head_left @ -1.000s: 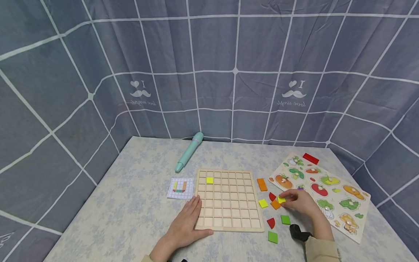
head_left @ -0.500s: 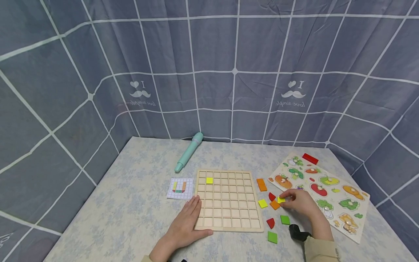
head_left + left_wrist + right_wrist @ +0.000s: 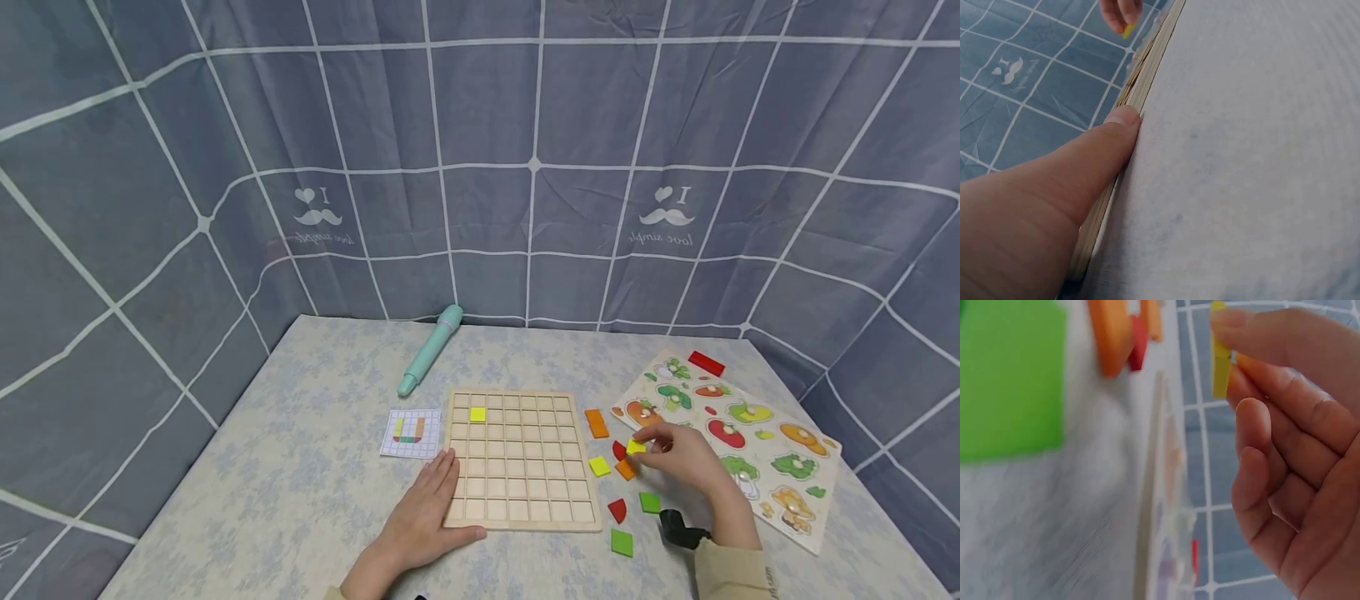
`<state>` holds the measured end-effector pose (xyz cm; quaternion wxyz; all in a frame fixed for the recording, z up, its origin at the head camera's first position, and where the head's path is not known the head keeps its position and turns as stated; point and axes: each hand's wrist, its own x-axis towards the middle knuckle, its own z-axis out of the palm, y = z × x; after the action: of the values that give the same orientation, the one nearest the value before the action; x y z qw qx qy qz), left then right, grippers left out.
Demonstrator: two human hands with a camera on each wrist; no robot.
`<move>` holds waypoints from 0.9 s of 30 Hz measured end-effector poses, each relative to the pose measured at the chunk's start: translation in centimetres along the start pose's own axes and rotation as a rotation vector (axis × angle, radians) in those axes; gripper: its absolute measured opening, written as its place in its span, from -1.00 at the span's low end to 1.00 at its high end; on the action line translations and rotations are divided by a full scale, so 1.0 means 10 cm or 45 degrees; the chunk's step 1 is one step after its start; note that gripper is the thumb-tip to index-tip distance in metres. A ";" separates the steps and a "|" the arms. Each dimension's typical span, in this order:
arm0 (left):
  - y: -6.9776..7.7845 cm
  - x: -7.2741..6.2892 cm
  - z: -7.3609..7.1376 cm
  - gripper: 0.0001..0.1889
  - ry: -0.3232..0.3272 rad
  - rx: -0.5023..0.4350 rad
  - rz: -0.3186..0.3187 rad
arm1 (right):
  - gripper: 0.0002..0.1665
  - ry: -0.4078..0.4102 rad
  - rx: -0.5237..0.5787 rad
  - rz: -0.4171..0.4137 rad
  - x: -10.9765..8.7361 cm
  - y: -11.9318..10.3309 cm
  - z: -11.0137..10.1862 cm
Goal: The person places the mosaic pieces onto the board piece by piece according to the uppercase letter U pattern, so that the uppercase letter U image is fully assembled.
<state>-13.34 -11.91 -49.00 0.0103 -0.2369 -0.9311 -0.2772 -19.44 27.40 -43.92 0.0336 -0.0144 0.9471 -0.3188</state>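
My right hand (image 3: 690, 458) pinches a yellow square tile (image 3: 636, 447) between thumb and fingers. In the right wrist view that tile, seen edge-on, is raised off the table. Below it in the head view lie an orange square tile (image 3: 626, 469), a red quarter-round tile (image 3: 618, 450) and another yellow tile (image 3: 599, 466). My left hand (image 3: 420, 521) rests at the lower left corner of the wooden grid board (image 3: 525, 469), fingers straight along its left side. The left wrist view shows the thumb (image 3: 1104, 153) against the board's edge. One yellow tile (image 3: 477, 414) sits in an upper left cell.
A pattern card (image 3: 411, 433) lies left of the board, with a teal stick (image 3: 430, 350) behind. On the right are an orange rectangle (image 3: 597, 423), green tiles (image 3: 622, 542), another red quarter-round (image 3: 617, 510), a vegetable puzzle board (image 3: 825, 508) and a red bar (image 3: 707, 363). A tiled-pattern curtain surrounds the table.
The right hand has lifted the yellow tile slightly up from beside the orange square. The left hand stays at the board's corner. The head view has shifted a little.
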 end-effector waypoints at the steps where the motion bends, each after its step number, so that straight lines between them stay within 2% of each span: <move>1: 0.00 0.00 0.00 0.03 -0.004 0.002 -0.001 | -0.64 0.003 0.016 -0.025 0.00 -0.03 0.00; 7: 0.00 -0.01 -0.03 0.03 -0.020 -0.006 -0.002 | -0.68 0.023 0.083 -0.207 0.03 -0.23 0.02; 15: 0.00 -0.01 -0.03 0.02 -0.016 -0.020 0.007 | -0.69 -0.006 0.148 -0.353 0.16 -0.55 0.13; 27: 0.01 0.00 -0.02 0.02 -0.013 0.005 0.006 | -0.71 -0.071 0.267 -0.571 0.38 -1.11 0.53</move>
<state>-13.30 -11.97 -48.80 0.0068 -0.2404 -0.9311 -0.2741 -22.76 15.16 -41.62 -0.0103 -0.2294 0.8808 -0.4141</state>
